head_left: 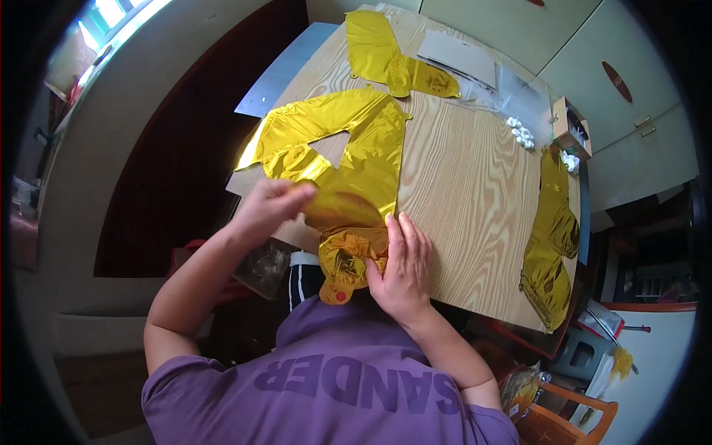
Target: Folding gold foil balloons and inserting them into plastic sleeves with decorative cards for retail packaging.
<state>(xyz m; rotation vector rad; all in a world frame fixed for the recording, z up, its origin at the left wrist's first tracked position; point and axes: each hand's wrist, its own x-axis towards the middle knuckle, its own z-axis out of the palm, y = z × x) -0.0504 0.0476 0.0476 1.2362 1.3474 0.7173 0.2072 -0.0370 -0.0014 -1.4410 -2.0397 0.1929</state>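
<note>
Fingers curled in toward the thumb, the left hand (278, 208) is a blur over the lower left part of the gold foil sheet (374, 159), and I can't tell whether it pinches any of it. Farther right, the right hand (404, 271) lies outspread, thumb on the sheet's crumpled lower end, fingers laid out along its right side.

Sweeping across from the left, I see a bright window (111, 18) high up, then a dark reddish panel (174, 141). Next comes the sheet itself, flat on the left side of the wood-grained table (463, 200), with an angular hole through it; its lower end reaches the near edge and finishes in a rounded tab with a red dot. Beyond it, at the far side, lies a bent gold piece (371, 48), beside some white sheets (461, 59) and clear plastic (515, 93). Farther right are small white bundles (521, 133), an open box (569, 130), and a long gold strip (549, 237) along the right edge. Lower down stands a wooden chair (593, 404).
</note>
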